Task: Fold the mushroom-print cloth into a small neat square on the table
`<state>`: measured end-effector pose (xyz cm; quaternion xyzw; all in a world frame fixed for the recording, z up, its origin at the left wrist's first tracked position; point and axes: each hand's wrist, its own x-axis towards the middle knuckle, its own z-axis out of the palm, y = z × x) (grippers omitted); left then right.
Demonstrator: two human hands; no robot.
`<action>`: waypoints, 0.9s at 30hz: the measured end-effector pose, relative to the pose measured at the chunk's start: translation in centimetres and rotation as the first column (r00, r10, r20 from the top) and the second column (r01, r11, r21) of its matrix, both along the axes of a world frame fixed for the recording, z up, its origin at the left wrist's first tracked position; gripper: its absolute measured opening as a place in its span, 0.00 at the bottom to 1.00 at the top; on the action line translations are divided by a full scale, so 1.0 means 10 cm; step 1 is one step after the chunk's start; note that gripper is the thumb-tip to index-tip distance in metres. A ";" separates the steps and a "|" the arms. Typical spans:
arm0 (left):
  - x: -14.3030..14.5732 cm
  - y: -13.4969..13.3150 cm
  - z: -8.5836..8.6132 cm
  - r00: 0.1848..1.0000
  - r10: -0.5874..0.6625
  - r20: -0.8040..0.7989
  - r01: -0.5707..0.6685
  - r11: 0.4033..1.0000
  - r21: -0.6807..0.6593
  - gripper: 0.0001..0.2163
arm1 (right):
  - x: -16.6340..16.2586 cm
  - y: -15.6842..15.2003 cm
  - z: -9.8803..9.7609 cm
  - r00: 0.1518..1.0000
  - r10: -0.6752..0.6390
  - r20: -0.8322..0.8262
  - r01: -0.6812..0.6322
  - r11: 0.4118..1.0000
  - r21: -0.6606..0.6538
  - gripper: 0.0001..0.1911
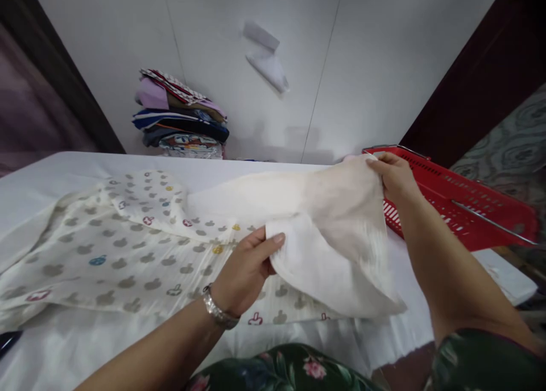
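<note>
A home is suggested, though a shop cannot be ruled out: a stack of folded garments [181,117] is kept beyond a white-covered table [81,170], over which an apple-printed cloth [128,260] is spread; a red plastic basket [503,206] is set at the right, and mauve, curtain-like fabric [34,95] is seen at the left.
</note>
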<state>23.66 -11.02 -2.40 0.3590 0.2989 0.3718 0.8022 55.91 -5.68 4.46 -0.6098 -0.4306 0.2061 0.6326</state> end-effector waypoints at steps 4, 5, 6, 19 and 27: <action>0.23 0.01 0.03 0.998 -0.047 -0.040 0.049 0.996 0.071 0.16 | -0.66 -0.44 -0.18 0.912 0.353 0.207 -0.323 0.932 -0.166 0.11; 0.28 0.00 -0.01 0.995 -0.078 -0.055 0.082 0.995 0.058 0.15 | -0.82 -0.55 -0.27 0.867 0.438 0.239 -0.394 0.894 -0.212 0.11; 0.32 0.00 -0.06 0.992 -0.109 -0.069 0.112 0.993 0.045 0.15 | -0.97 -0.64 -0.36 0.825 0.494 0.273 -0.435 0.865 -0.250 0.11; 0.27 -0.04 -0.17 0.972 -0.199 -0.125 0.205 0.978 0.039 0.14 | -1.30 -1.02 -0.64 0.476 0.480 0.737 -0.330 0.874 -0.356 0.07; 0.25 -0.09 -0.14 0.970 -0.222 -0.100 0.228 0.972 0.057 0.08 | -1.47 -1.17 -0.68 0.330 0.426 0.843 -0.239 0.901 -0.362 0.06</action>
